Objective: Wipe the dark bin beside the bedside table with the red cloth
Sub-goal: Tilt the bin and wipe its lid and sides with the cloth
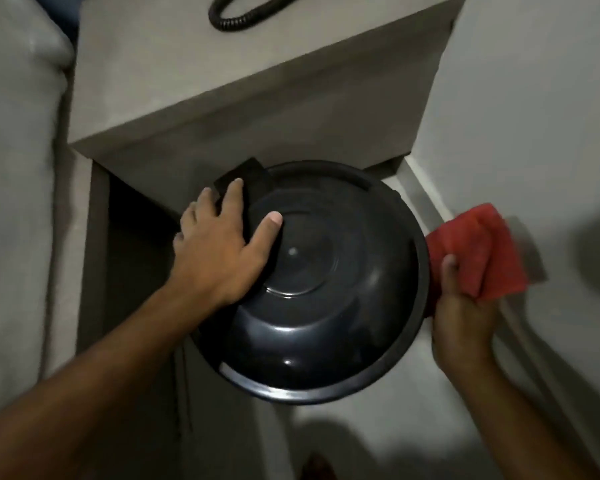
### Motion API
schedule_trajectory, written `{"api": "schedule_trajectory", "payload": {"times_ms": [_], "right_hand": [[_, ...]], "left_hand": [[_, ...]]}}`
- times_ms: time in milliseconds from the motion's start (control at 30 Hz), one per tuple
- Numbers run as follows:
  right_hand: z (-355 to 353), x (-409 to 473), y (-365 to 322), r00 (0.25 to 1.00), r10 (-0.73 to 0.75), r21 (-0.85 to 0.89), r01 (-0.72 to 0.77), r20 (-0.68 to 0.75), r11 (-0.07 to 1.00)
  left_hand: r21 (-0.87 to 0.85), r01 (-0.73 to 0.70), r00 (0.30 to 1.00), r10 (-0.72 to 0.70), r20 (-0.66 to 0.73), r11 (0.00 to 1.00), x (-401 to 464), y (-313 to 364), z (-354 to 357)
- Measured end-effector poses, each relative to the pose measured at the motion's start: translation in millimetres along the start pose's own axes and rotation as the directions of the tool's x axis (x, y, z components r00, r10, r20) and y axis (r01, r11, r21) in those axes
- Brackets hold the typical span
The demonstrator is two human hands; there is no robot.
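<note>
The dark bin (312, 282) stands on the floor against the front of the bedside table (222, 81); the left hand (222, 244), fingers spread, braces its lid; the right hand (461, 317) pinches the red cloth (478, 251) beside the rim; a hard wipe could tip or slide the bin.

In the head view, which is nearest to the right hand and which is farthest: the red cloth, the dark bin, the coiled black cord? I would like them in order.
From the right hand, nearest first:
1. Red cloth: held in that hand, at the bin's right side.
2. Dark bin: just to the hand's left, with the left hand resting on its lid.
3. Coiled black cord: far off on top of the bedside table, at the upper edge of the view.
</note>
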State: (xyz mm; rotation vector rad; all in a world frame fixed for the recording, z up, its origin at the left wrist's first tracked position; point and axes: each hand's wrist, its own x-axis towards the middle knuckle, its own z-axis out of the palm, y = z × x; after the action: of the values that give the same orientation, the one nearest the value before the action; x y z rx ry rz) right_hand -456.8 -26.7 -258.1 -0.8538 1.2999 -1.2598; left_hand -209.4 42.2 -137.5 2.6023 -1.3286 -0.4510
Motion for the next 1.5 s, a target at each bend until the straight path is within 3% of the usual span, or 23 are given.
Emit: {"api": "schedule_trajectory", "payload": {"times_ms": [167, 233, 333, 467, 667, 767, 900, 1000, 1133, 1200, 1400, 1500], "right_hand": [[10, 5, -6, 0.986, -0.134, 0.08, 0.127, 0.098, 0.989], [14, 5, -14, 0.978, -0.134, 0.155, 0.109, 0.159, 0.982], [15, -2, -29, 0.956, -0.059, 0.121, 0.025, 0.287, 0.992], [5, -7, -35, 0.927, 0.06, 0.094, -0.102, 0.371, 0.99], [20, -9, -54, 0.942, -0.086, 0.152, 0.038, 0.325, 0.988], [34, -13, -84, 0.909, -0.225, 0.081, 0.21, 0.35, 0.974], [70, -42, -108, 0.783, -0.36, -0.085, 0.462, 0.507, 0.883], [87, -50, -108, 0.764, -0.31, -0.218, 0.502, 0.566, 0.837], [105, -50, -114, 0.792, -0.33, -0.221, 0.494, 0.514, 0.841], [114, -52, -116, 0.812, -0.309, -0.2, 0.453, 0.495, 0.869], [126, -67, -107, 0.802, -0.328, -0.094, 0.426, 0.499, 0.9], [119, -54, -108, 0.836, -0.303, -0.009, 0.345, 0.457, 0.939]], "left_hand": [[-0.047, -0.036, 0.993, 0.031, -0.11, 0.998, 5, -6, 9], [-0.054, -0.04, 0.989, 0.032, -0.147, 0.998, 2, -4, 12], [-0.06, -0.015, 0.981, 0.003, -0.193, 0.998, -5, 0, 8], [-0.236, 0.279, 0.955, -0.296, -0.036, 0.931, -26, -6, 8], [-0.469, 0.194, 0.972, -0.234, -0.028, 0.861, -16, -5, 15], [-0.662, 0.226, 0.972, -0.214, 0.101, 0.715, -8, -12, 23], [-0.759, 0.44, 0.895, -0.305, 0.326, 0.48, -21, -17, 48], [-0.771, 0.48, 0.871, -0.334, 0.361, 0.419, -29, -26, 59], [-0.907, 0.352, 0.934, -0.152, 0.323, 0.233, -29, -34, 55], [-0.93, 0.325, 0.943, -0.134, 0.305, 0.169, -26, -42, 45], [-0.913, 0.328, 0.944, -0.056, 0.324, 0.243, -22, -72, 35], [-0.905, 0.332, 0.942, -0.037, 0.334, 0.265, -15, -75, 30]]}}
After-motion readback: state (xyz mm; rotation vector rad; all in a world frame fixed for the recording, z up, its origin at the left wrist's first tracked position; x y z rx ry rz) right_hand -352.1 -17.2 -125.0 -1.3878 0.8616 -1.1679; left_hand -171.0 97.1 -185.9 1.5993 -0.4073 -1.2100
